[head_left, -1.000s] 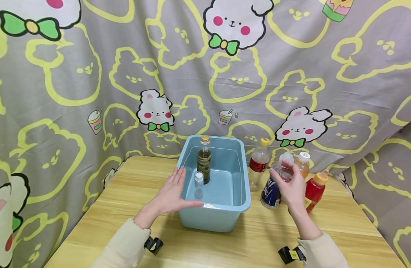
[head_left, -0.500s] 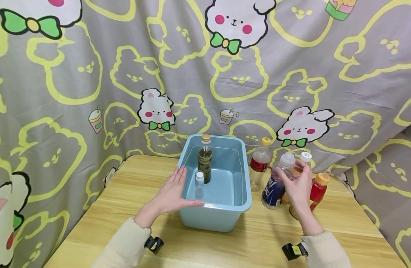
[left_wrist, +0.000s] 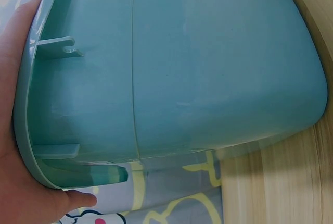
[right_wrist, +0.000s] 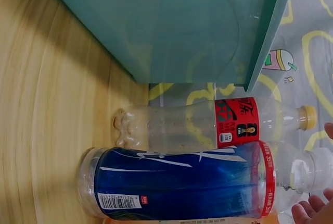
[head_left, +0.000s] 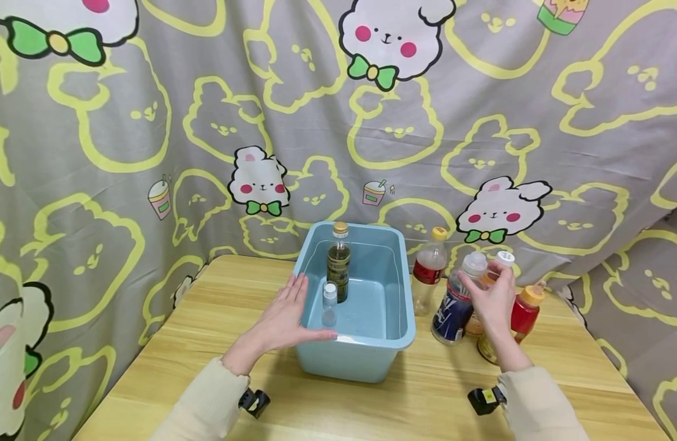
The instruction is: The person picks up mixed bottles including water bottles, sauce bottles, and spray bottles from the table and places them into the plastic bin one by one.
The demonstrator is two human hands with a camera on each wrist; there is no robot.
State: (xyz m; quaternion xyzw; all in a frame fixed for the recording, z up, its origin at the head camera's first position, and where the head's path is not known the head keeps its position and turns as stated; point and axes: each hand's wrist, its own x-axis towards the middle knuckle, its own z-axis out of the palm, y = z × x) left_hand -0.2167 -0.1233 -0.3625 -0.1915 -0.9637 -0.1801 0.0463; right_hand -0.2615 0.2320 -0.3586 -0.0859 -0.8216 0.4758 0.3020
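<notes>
My left hand (head_left: 277, 318) rests on the left front corner of a blue plastic basin (head_left: 351, 358), thumb along the front rim and fingers over the side. Inside the basin stand a dark bottle with a gold cap (head_left: 338, 269) and a small clear bottle with a white cap (head_left: 329, 309). My right hand (head_left: 495, 300) is at the top of a clear plastic bottle with a blue label (head_left: 451, 318), which stands upright on the table. In the right wrist view its neck lies between the thumb and the fingertips (right_wrist: 307, 211), with a gap at the thumb.
A cola bottle with a red label (head_left: 428, 272) stands right of the basin. Beyond the right hand are a white-capped orange bottle (head_left: 505, 258), a red squeeze bottle (head_left: 524, 315) and a partly hidden gold-based bottle (head_left: 486, 350). A patterned curtain (head_left: 316, 122) hangs behind the table.
My right hand has shifted slightly right and down, and its thumb and fingers have come around the blue-labelled bottle's top. My left hand keeps its place on the basin.
</notes>
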